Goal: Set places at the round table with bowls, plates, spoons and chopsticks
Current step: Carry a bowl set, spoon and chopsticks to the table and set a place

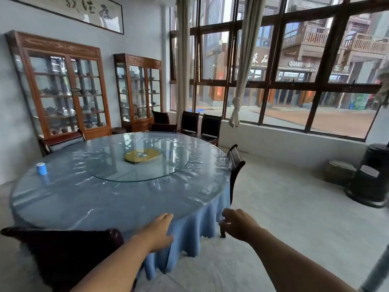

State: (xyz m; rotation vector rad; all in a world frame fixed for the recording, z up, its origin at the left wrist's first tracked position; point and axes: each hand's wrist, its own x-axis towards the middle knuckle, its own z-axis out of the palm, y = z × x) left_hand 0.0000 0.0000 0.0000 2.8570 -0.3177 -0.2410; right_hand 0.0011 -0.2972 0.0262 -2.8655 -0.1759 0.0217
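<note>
Both bare forearms were stretched forward. The left hand (160, 229) was palm down, fingers straight. The right hand (239, 224) hung with fingers loosely curled.

Cup (41, 168) on round table (84, 199), left of turntable (105, 165)

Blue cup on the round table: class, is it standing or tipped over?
Standing: the blue cup rests on end on the table, white top up.

Along the wall (136, 34) a tall teapot cabinet (63, 85) and a smaller cabinet (140, 89), framed calligraphy (84, 9) above, knotted curtain (246, 60) at the window (305, 86).
</note>
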